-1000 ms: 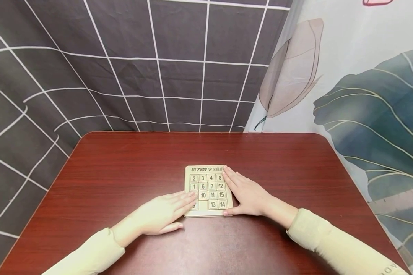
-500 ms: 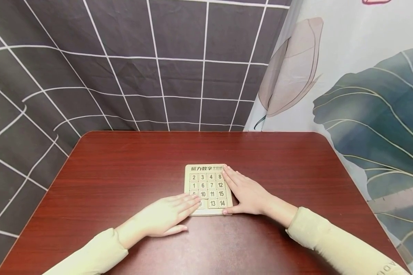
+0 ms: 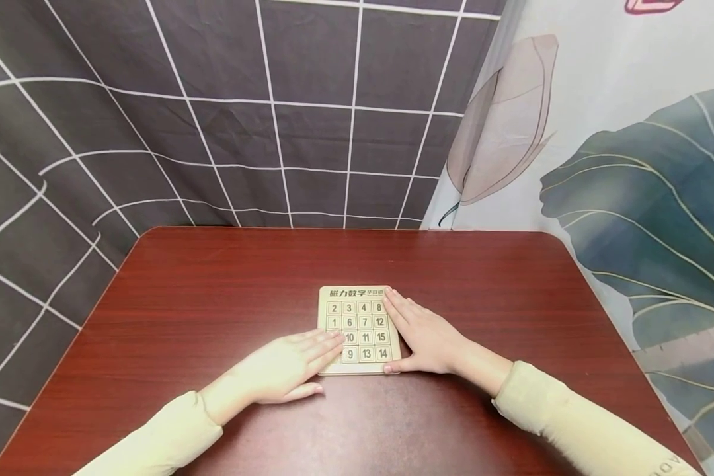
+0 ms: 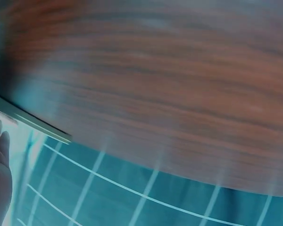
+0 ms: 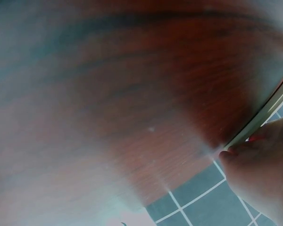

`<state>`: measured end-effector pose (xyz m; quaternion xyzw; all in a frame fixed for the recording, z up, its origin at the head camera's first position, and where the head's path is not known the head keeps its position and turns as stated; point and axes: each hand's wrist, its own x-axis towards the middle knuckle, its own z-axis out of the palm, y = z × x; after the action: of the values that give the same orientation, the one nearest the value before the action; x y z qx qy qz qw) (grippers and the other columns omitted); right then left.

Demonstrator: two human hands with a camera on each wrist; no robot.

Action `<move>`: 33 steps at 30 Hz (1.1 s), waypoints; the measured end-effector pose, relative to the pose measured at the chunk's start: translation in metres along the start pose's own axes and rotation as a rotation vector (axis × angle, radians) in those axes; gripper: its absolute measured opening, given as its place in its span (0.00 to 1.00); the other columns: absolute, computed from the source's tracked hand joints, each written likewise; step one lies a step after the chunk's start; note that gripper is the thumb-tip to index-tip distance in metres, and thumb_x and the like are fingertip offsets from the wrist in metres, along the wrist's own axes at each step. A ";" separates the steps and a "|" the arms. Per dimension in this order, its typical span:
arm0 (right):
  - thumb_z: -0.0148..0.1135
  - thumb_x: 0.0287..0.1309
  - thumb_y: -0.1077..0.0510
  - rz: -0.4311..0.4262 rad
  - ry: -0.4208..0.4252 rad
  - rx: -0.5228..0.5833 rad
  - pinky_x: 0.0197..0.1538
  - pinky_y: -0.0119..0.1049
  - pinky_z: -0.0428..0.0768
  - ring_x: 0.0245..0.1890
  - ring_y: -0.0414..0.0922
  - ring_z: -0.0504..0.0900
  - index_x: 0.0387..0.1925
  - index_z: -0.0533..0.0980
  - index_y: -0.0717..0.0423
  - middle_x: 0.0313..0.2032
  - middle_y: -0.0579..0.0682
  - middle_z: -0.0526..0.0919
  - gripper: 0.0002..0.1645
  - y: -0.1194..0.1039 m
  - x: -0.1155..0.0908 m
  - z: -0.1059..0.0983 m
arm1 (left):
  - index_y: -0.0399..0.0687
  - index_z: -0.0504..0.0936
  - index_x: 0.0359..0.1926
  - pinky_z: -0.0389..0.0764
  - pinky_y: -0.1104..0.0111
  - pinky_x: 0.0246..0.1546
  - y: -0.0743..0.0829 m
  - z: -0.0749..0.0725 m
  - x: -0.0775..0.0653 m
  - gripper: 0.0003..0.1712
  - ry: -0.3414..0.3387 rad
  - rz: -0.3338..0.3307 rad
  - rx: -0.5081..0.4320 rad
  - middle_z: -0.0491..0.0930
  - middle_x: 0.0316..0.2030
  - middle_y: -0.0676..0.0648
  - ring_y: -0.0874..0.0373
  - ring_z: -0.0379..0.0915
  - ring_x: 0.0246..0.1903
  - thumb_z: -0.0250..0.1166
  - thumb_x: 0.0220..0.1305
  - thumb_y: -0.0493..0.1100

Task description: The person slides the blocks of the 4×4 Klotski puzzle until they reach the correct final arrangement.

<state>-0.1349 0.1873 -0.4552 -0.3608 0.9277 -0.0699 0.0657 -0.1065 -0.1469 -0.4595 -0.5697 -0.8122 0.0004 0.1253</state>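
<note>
A cream sliding number puzzle (image 3: 357,293) with Chinese lettering along its top lies flat on the table. My left hand (image 3: 285,367) reaches over its lower left side with straight fingers, the fingertips on the tiles there. Those fingers cover part of the left column. The tile 9 (image 3: 350,354) sits in the bottom row, beside the tile 13 (image 3: 365,354). Along the right edge, my right hand (image 3: 431,340) touches the frame, fingers extended at the upper right and thumb out at the lower right corner. Both wrist views show the puzzle's edge (image 4: 37,123) from the side.
The puzzle rests on a reddish-brown wooden table (image 3: 226,277) with rounded far corners. A dark cloth with white grid lines (image 3: 309,132) hangs behind and to the left. A pale leaf-patterned curtain (image 3: 607,106) hangs at the right.
The tile 9 has slid right from the bottom left corner into the gap beside 13. My left hand moved slightly right with it. The right hand stayed in place.
</note>
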 end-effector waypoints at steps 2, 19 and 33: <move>0.67 0.57 0.21 -0.001 0.000 0.001 0.84 0.53 0.62 0.86 0.56 0.51 0.83 0.49 0.67 0.85 0.62 0.46 0.74 -0.001 0.000 -0.001 | 0.36 0.76 0.71 0.76 0.59 0.74 -0.004 -0.001 -0.004 0.39 -0.002 -0.031 -0.005 0.77 0.72 0.39 0.49 0.75 0.72 0.66 0.71 0.60; 0.66 0.57 0.21 0.001 -0.006 -0.007 0.84 0.52 0.62 0.86 0.55 0.50 0.83 0.50 0.66 0.85 0.62 0.45 0.74 0.000 0.000 0.000 | 0.37 0.76 0.71 0.79 0.60 0.71 0.012 -0.005 -0.018 0.39 0.029 -0.019 -0.019 0.77 0.71 0.39 0.50 0.76 0.71 0.65 0.73 0.60; 0.67 0.57 0.22 0.004 -0.005 0.003 0.84 0.52 0.63 0.86 0.55 0.51 0.83 0.50 0.67 0.85 0.62 0.46 0.73 -0.001 0.000 0.000 | 0.35 0.74 0.73 0.75 0.57 0.75 -0.008 -0.001 -0.002 0.41 0.033 -0.069 -0.014 0.74 0.74 0.37 0.47 0.72 0.74 0.67 0.70 0.59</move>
<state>-0.1339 0.1866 -0.4545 -0.3591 0.9281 -0.0704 0.0690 -0.1132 -0.1513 -0.4580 -0.5423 -0.8291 -0.0190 0.1347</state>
